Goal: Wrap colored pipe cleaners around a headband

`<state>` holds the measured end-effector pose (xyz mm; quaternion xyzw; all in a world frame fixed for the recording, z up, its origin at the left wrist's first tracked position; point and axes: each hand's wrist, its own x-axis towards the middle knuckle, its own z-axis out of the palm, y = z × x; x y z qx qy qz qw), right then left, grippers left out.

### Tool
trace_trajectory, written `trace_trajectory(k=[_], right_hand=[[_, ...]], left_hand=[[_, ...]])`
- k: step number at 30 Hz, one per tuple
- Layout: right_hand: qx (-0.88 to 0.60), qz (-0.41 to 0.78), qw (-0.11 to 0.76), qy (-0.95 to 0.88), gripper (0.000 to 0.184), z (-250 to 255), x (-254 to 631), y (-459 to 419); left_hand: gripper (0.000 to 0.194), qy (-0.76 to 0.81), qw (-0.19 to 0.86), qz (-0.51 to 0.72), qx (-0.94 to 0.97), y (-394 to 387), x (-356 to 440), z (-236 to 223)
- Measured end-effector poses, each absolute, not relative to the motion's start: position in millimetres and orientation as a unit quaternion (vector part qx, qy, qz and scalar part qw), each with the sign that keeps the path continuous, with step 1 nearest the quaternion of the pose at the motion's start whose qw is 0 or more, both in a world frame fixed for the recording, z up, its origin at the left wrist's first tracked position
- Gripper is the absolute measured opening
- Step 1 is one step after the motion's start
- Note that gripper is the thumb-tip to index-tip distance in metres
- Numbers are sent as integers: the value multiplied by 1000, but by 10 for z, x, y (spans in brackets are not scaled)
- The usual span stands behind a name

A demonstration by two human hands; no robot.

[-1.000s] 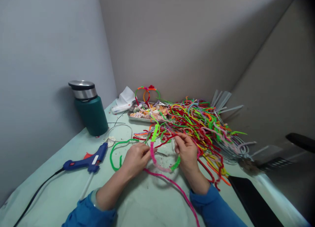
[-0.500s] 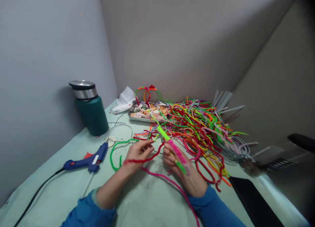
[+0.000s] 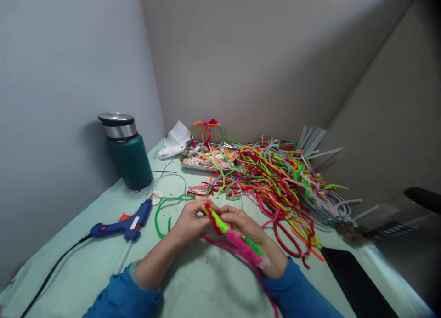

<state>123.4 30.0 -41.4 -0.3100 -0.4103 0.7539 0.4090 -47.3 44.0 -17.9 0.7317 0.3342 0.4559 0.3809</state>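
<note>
My left hand (image 3: 191, 221) is closed at the far end of a fuzzy wrapped band (image 3: 240, 242), pinching a red pipe cleaner (image 3: 215, 222) against it. Coils of lime green, pink and pale pink cover this band, which slants toward my right wrist; a darker green stretch shows along its other side. Closed fingers of my right hand (image 3: 243, 221) grip the band near its lime part. Below both hands, a long magenta pipe cleaner (image 3: 257, 274) trails toward the front edge. Left of my left hand, a green pipe cleaner (image 3: 156, 219) lies curved on the table.
A blue glue gun (image 3: 127, 224) with its cord lies at left, before a teal bottle (image 3: 129, 161). Behind my hands stand a metal tray (image 3: 196, 167) of shell-like pieces and a tangled pipe cleaner heap (image 3: 275, 171). A black flat object (image 3: 354, 281) lies at right.
My left hand has moved to the band's far end, bringing the red pipe cleaner onto it. The band has shifted toward me and tilted lower, and my hands are closer together.
</note>
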Motion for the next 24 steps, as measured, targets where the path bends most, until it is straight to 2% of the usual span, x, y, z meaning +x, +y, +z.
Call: trace_trajectory(k=[14, 20, 24], right_hand=[[-286, 784, 360, -417, 13, -381, 1273, 286], [-329, 758, 388, -409, 15, -366, 1228, 286], [-382, 710, 420, -416, 17, -356, 1132, 267]], left_hand=[[10, 322, 459, 411, 719, 415, -528, -60], [6, 347, 477, 447, 672, 432, -469, -76], [15, 405, 492, 453, 624, 451, -458, -117]])
